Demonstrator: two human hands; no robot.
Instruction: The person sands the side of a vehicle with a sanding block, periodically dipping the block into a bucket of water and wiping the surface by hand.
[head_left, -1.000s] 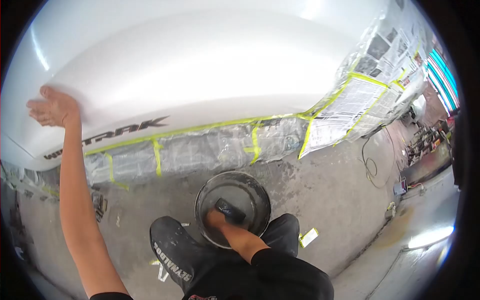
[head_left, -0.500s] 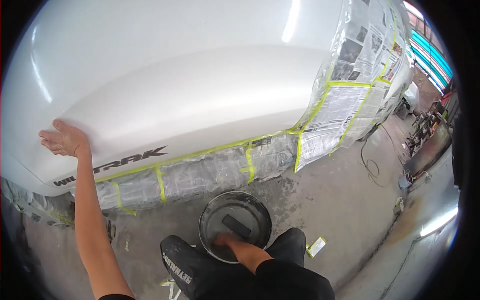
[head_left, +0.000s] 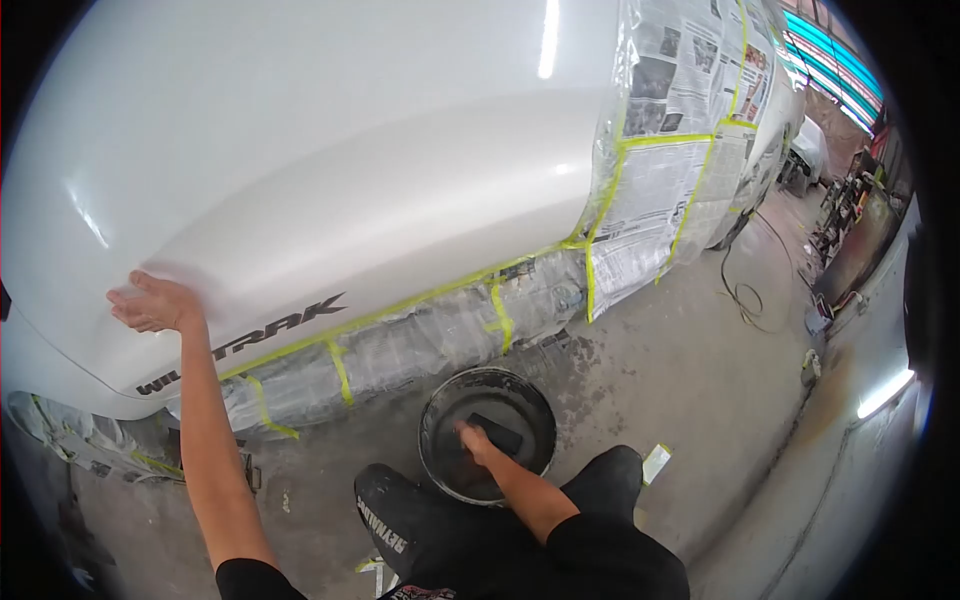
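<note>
My left hand (head_left: 157, 302) rests with fingers spread on the white car panel (head_left: 400, 150), just above the dark lettering (head_left: 280, 327), which my forearm partly covers. Low in the middle, my right hand (head_left: 472, 440) is inside a round black tub (head_left: 428, 450) on the floor. Its fingers are at the left end of a dark rectangular block (head_left: 500, 436) and appear closed on it.
Newspaper sheets (head_left: 650, 190) edged with yellow-green tape cover the car's right part. Wrapped plastic (head_left: 400, 350) runs along its lower edge. A cable (head_left: 742, 300) lies on the floor at right, near piled items (head_left: 845, 225). My knees flank the tub.
My right hand has moved up to the block, which earlier lay apart from it in the tub. The view has shifted; my left hand remains on the panel.
</note>
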